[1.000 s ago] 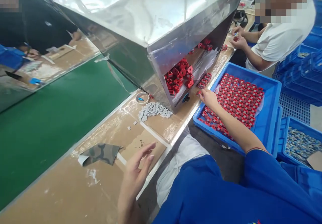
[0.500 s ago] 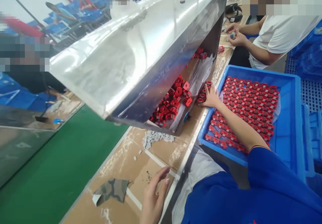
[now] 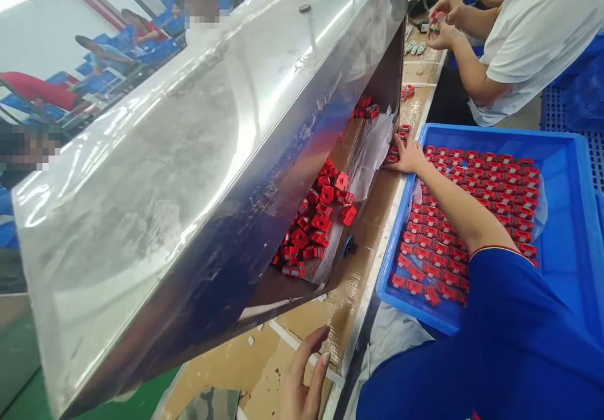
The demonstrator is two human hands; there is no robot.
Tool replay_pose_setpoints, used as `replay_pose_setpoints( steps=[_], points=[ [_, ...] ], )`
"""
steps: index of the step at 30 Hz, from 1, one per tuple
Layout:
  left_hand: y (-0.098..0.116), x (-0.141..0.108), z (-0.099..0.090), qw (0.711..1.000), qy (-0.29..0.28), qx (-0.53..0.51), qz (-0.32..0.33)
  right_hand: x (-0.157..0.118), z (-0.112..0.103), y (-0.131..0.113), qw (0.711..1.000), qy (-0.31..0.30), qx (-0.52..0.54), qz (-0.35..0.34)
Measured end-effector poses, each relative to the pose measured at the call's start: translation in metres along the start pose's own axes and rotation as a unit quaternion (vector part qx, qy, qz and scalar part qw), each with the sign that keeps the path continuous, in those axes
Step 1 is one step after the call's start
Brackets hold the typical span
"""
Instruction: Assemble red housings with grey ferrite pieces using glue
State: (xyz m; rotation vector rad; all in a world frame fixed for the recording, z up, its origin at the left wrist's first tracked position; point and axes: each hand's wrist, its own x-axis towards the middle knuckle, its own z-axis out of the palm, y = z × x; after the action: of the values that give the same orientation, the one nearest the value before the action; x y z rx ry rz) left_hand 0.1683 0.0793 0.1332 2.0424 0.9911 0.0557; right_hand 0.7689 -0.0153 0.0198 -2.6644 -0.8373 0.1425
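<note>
My right hand (image 3: 406, 155) rests against a short row of small red plastic pieces (image 3: 392, 155) on the tabletop, thumb and fingers spread along their near side. The row lies between the metal box and a blue tray (image 3: 561, 218). Many like red pieces (image 3: 450, 259), shaped like toy vehicle bodies, lie in rows in that tray beneath my right forearm. My left hand (image 3: 307, 379) hovers low over the table, fingers curved, thumb apart, nothing in it. A loose heap of red pieces (image 3: 321, 221) lies within the tilted metal box (image 3: 189, 155).
The box's large sheet-metal side hides much of the table. A white plastic sheet (image 3: 370, 152) lies inside it. A dark blue knob (image 3: 349, 247) sticks out at its lower edge. A camouflage cloth (image 3: 212, 404) lies near the front. A co-worker's hands (image 3: 443, 26) hold a small part beyond the tray.
My right hand and the red row have shifted farther along the table. The metal box fills more of the view and covers the grey chips. My left hand stays empty.
</note>
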Motion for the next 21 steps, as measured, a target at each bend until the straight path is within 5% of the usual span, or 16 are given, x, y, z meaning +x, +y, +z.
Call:
replay_pose_setpoints(
  steps=[7,10,13,16,21],
  points=[
    [0.015,-0.011,0.009,1.0,0.017,-0.013,-0.005,0.022,-0.02,0.013,0.999,-0.009,0.028,0.015],
    [0.015,-0.025,0.01,0.999,0.027,-0.016,0.01,0.004,-0.022,0.007,0.999,0.003,0.03,0.019],
    [0.011,-0.04,0.006,0.999,0.025,-0.013,0.026,-0.038,-0.023,-0.017,0.996,0.088,0.015,0.02],
    [0.012,-0.053,0.001,0.999,0.03,-0.003,0.01,-0.088,-0.026,-0.061,0.987,0.138,-0.002,-0.082],
    [0.024,-0.072,-0.002,0.999,0.046,0.007,0.021,-0.12,-0.019,-0.14,0.941,-0.016,0.018,-0.338]
  ],
)
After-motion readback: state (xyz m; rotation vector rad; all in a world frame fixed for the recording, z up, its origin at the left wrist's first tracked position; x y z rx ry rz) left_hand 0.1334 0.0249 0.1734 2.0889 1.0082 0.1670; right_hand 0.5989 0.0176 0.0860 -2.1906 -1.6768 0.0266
